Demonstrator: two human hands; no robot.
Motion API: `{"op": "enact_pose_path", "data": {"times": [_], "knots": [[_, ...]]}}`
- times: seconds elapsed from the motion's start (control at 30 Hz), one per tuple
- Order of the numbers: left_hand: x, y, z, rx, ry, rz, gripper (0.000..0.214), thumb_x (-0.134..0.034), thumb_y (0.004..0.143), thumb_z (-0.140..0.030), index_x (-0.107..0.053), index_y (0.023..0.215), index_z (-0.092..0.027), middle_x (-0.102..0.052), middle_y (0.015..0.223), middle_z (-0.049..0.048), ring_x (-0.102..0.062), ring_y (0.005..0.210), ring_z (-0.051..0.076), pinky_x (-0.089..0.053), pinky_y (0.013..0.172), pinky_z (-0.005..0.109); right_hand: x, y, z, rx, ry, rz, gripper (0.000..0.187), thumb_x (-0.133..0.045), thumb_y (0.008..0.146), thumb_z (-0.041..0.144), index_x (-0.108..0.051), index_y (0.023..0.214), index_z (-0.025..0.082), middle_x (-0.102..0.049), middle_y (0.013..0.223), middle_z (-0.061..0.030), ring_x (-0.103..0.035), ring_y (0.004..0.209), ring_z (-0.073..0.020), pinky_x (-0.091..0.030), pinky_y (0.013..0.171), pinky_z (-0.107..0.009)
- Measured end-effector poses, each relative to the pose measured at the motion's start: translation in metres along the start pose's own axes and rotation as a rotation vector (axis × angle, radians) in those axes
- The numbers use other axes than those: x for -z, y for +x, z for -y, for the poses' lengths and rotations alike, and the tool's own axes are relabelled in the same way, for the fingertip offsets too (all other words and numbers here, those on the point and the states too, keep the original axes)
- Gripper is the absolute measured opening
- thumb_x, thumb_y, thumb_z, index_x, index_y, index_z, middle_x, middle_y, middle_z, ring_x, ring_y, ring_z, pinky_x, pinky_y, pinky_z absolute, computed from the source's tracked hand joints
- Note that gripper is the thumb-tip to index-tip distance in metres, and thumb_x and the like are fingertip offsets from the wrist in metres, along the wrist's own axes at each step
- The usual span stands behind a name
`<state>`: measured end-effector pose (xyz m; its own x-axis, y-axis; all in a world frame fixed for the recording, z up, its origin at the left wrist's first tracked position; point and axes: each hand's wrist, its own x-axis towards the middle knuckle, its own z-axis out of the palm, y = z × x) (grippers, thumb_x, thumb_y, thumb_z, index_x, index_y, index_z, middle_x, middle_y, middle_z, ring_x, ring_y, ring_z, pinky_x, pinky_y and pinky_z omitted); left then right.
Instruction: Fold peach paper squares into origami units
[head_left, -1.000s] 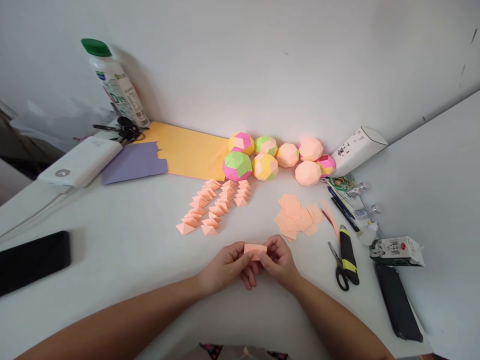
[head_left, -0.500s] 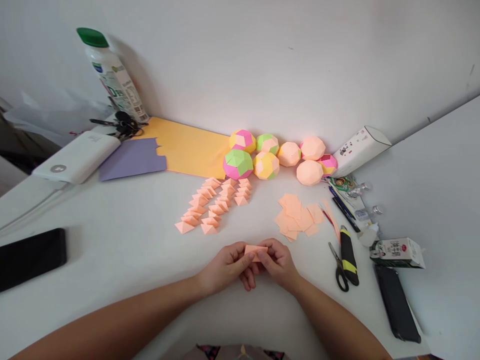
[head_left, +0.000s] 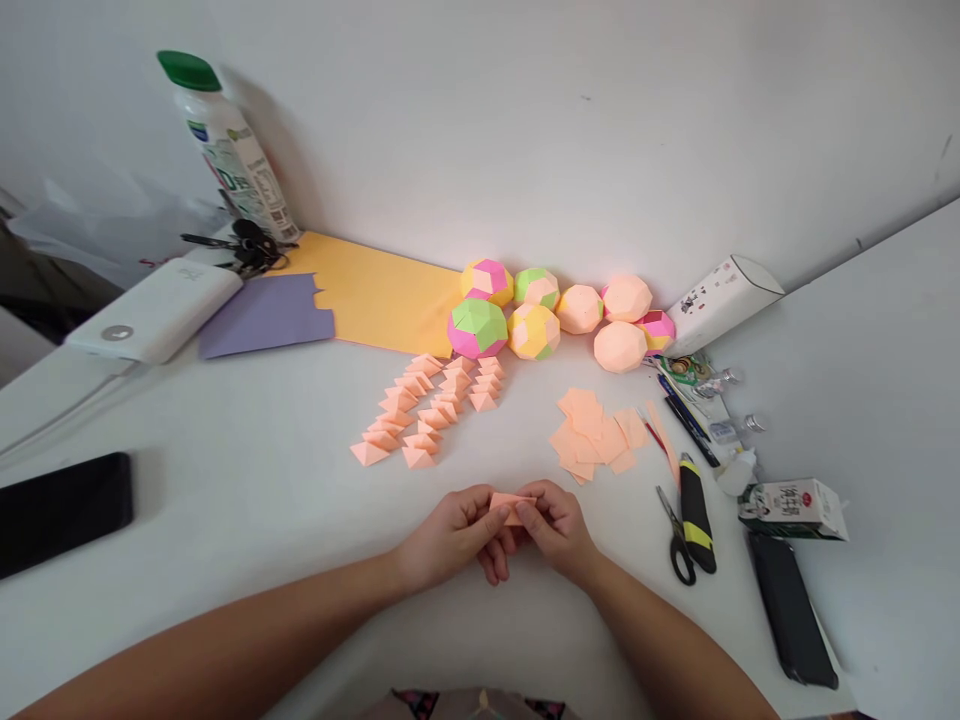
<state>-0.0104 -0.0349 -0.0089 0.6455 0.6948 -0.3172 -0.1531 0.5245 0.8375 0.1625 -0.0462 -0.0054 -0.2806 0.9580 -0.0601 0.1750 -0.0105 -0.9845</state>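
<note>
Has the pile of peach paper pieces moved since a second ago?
No, no visible shift either way: the pile of peach paper pieces keeps its place relative to the scissors.

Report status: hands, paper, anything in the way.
Left hand and right hand pinching one peach paper piece between them. Piece partly hidden. Nothing blocking it; loose peach sheets lie beyond, not touching either hand.

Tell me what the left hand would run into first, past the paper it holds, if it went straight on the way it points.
Beyond the paper, the left hand would likely meet the right hand; whether they already touch is unclear.
</note>
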Motion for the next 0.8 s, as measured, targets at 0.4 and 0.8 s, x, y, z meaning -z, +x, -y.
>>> {"op": "enact_pose_path", "data": {"times": [0.4, 0.8], "knots": [[-0.0008, -0.0003, -0.0018, 0.009, 0.001, -0.009, 0.040, -0.049, 0.082, -0.054, -0.050, 0.085, -0.014, -0.062, 0.067, 0.0012, -0.064, 0.049, 0.014, -0.051, 0.045, 0.025, 0.0006, 0.0009, -0.0001, 0.021, -0.041, -0.001, 0.022, -0.049, 0.088, 0.039, -0.055, 0.084, 0.019, -0.062, 0.055, 0.0008, -0.059, 0.049, -0.0122, -0.048, 0.046, -0.023], [-0.0014, -0.0003, -0.0034, 0.019, -0.004, -0.020, 0.040, -0.051, 0.081, -0.054, -0.050, 0.082, -0.015, -0.062, 0.067, 0.0010, -0.064, 0.048, 0.015, -0.050, 0.044, 0.026, 0.0001, 0.0002, 0.0019, 0.004, -0.023, -0.018, 0.021, -0.050, 0.087, 0.039, -0.057, 0.085, 0.018, -0.063, 0.057, 0.0002, -0.061, 0.049, -0.0130, -0.050, 0.046, -0.023]]}}
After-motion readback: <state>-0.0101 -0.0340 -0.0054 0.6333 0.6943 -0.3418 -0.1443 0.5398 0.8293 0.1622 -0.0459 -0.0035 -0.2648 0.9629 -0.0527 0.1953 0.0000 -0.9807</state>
